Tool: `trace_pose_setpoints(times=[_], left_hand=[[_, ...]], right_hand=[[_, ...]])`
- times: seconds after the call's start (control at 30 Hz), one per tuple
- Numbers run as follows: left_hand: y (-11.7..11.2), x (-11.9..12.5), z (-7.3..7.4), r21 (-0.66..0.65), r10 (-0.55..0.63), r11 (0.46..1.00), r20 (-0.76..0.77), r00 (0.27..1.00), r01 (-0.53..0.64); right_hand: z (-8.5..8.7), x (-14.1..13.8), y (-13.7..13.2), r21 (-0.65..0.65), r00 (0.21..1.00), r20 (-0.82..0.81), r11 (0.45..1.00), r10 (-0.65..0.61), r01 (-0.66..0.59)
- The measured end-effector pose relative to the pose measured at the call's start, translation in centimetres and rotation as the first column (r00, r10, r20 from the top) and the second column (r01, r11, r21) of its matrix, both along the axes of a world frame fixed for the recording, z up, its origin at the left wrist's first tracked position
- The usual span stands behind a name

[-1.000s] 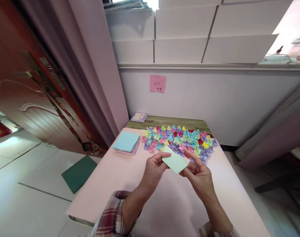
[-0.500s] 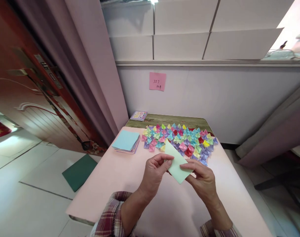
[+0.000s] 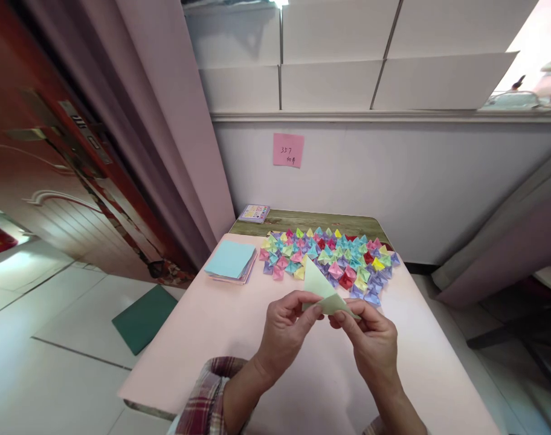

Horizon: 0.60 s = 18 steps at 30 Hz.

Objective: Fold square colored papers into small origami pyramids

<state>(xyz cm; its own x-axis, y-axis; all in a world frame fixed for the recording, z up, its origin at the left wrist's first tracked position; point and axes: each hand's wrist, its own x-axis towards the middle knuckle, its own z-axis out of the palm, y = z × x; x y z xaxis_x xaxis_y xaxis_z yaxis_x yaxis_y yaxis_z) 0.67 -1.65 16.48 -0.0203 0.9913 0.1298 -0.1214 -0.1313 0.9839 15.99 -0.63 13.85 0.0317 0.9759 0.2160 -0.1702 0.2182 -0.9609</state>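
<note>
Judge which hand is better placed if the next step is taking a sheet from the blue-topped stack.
Probably the left hand: it is nearer the stack, off to the left; the right hand is farther away. Both hold the green paper, so the left would first need to let go.

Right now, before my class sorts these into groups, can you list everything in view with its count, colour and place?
Paper sheet: 1, pale green, between both hands
Folded paper pieces: dozens, mixed colours, table's far half
Paper stack: 1, light blue on top, table's left
Printed packets: small pile, multicoloured, far left corner
Table: 1, pink cover, wood-look far strip
Note: 1, pink, wall
Panels: several, white, above
Curtains: 2, mauve, left and right
Door: 1, reddish-brown, left
Flat sheet: 1, dark green, floor
Left hand: 1, bare, gripping paper
Right hand: 1, bare, gripping paper
Sleeves: 2, plaid, bottom
</note>
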Motion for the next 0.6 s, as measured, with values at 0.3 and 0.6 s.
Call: trace_pose_setpoints(times=[0.3,0.6], left_hand=[[0.0,0.7,0.3,-0.097,0.008,0.995,0.239,0.971,0.015],[0.5,-0.4,-1.0,-0.232,0.065,0.973,0.27,0.961,0.0]], right_hand=[[0.3,-1.1,-0.4,-0.109,0.988,-0.097,0.988,-0.122,0.111],[0.0,-1.1,0.4,-0.252,1.0,-0.008,0.968,0.021,-0.022]])
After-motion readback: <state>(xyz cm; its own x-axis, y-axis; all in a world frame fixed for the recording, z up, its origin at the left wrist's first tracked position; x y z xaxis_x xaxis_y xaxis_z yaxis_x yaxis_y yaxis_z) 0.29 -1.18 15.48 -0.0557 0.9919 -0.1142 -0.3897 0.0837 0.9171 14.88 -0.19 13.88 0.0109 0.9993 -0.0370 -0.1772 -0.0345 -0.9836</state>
